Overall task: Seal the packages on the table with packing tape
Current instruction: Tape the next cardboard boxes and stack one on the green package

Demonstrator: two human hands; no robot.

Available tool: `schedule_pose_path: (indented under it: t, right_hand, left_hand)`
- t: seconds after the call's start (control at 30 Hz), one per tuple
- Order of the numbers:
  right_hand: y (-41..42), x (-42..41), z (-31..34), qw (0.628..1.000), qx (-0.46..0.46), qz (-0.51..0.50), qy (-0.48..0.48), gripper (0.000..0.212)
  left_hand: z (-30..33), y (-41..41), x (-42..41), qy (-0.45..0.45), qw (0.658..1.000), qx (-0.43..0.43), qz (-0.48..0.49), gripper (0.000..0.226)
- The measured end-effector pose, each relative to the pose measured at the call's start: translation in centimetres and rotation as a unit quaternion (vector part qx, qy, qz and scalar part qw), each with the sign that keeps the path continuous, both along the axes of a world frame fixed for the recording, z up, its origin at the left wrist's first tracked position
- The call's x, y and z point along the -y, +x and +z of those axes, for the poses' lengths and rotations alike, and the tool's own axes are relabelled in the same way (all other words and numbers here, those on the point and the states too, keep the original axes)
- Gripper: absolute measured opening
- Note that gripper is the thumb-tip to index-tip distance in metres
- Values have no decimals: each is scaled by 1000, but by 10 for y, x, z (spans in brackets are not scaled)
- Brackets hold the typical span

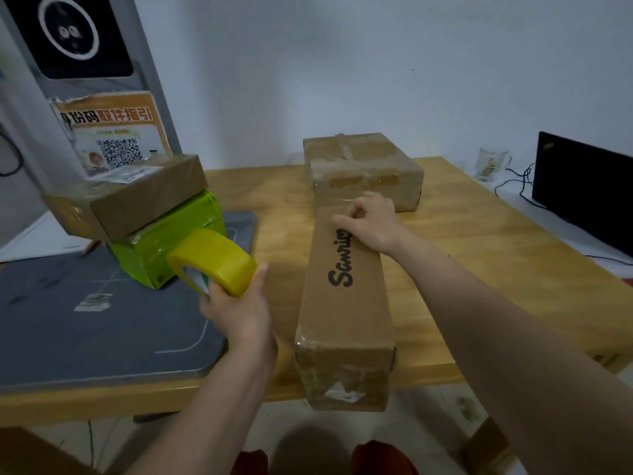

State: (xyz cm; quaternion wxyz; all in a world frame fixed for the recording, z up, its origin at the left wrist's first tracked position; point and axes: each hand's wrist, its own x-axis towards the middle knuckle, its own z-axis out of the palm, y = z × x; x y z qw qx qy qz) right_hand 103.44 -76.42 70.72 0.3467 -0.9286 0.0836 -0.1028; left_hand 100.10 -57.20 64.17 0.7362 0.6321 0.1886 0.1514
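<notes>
Left hand [236, 310] gripped wide yellow packing-tape roll [214, 265]; right hand [371, 222], fingers curled, pressed long brown cardboard box [346, 303]. Box judged stiff, light; steady top face.

Both bare forearms reach forward. The left hand [236, 308] grips with curled fingers and thumb up; the right hand [371, 222], farther out, rests knuckles-up with fingertips pinched together.
</notes>
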Motion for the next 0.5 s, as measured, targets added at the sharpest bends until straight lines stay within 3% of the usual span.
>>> schedule_pose_path:
  t: [0.17, 0.27, 0.37, 0.5]
  right_hand:
    - [1, -5, 2, 999, 13, 22, 37, 25]
    - [-3, -8, 3, 997, 52, 22, 49, 21]
    - [-3, -9, 5, 990, 103, -10, -91, 18]
    - [-8, -12, 7, 991, 116, -9, -67, 27]
  left_hand:
    - [37, 8, 3, -66, 991, 107, -35, 26]
    - [62, 13, 17, -89, 981, 146, -90, 24]
    - [82, 14, 35, -106, 971, 172, -130, 24]
    - [89, 12, 56, -135, 961, 166, -173, 23]
